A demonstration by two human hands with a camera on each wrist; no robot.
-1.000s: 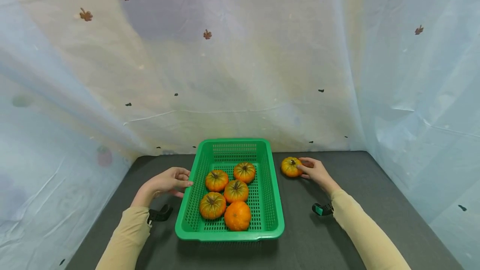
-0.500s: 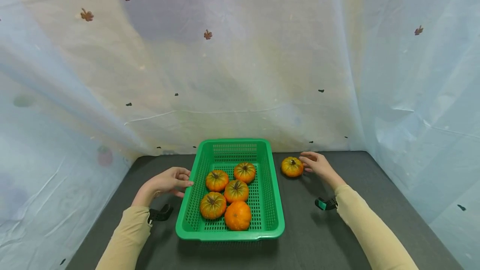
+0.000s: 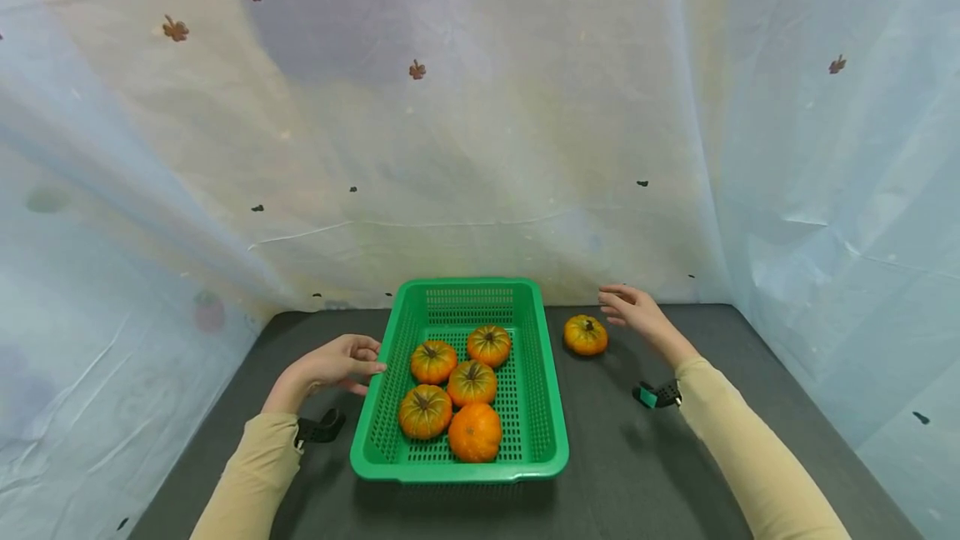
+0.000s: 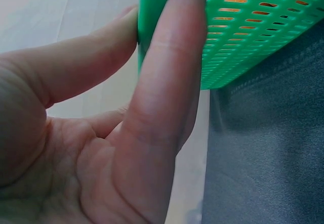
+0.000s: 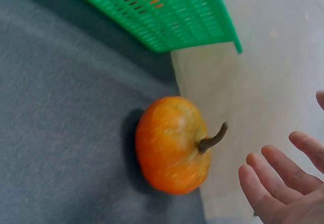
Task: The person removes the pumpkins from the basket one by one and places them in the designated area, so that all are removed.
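A green perforated plastic basket (image 3: pixel 557 432) stands on the dark table with several small orange pumpkins inside, one of them a plainer orange pumpkin (image 3: pixel 476 432) near the front. My left hand (image 3: pixel 336 365) pinches the basket's left rim; in the left wrist view its thumb (image 4: pixel 101 57) lies on one side of the rim and a finger on the other. To the right of the basket, a single pumpkin (image 5: pixel 172 145) with a brown stem sits on the table. My right hand (image 3: pixel 636 313) hovers above and right of that pumpkin, fingers extended, holding nothing.
The dark grey tabletop (image 3: pixel 600 473) ends at a pale plastic sheet (image 3: pixel 480 148) hanging behind and along both sides. A black strap with a camera (image 3: pixel 321 426) is on the left wrist, and another wrist camera (image 3: pixel 657 394) is on the right.
My right hand has let go of the pumpkin on the table and risen away from it, up and to the right. The left hand and the basket have stayed in place.
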